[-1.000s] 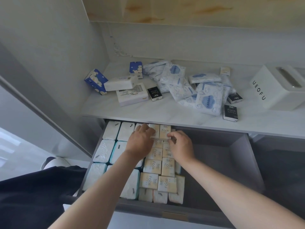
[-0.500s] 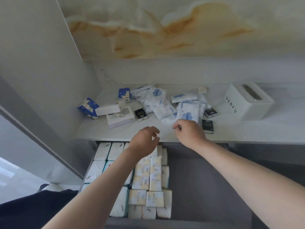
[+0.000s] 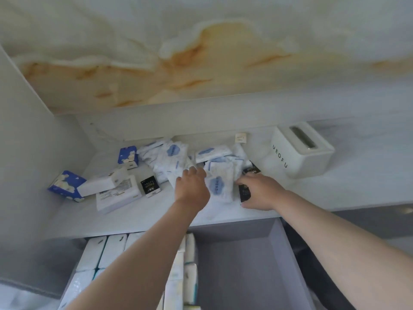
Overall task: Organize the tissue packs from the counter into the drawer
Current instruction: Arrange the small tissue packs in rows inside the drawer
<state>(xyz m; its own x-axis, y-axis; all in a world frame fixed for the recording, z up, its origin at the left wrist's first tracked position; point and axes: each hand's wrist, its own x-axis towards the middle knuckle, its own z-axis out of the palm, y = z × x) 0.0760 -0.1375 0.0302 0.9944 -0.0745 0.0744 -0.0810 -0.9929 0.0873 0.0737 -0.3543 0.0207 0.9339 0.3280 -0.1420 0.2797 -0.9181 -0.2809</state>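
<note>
A loose pile of white-and-blue tissue packs [image 3: 218, 184] lies on the marble counter [image 3: 145, 218]. My left hand [image 3: 192, 186] reaches into the pile's left side, and its fingers curl over a white pack [image 3: 176, 179]. My right hand [image 3: 260, 191] is at the pile's right side, with thumb and fingers closing round a small black tissue pack [image 3: 244, 193]. The open grey drawer [image 3: 277, 242] sits below the counter. Several white packs [image 3: 111, 251] stand in rows in its left half, and my left forearm hides part of them.
A white tissue box holder [image 3: 301, 153] stands at the counter's right. Two blue boxes [image 3: 67, 185] [image 3: 127, 155], a flat white box [image 3: 118, 194] and another small black pack [image 3: 150, 186] lie at the left. A side wall is on the left. A marbled panel is overhead.
Both hands rose out of the drawer, crossed the counter edge and reached into the pile of packs. The view tilted upward.
</note>
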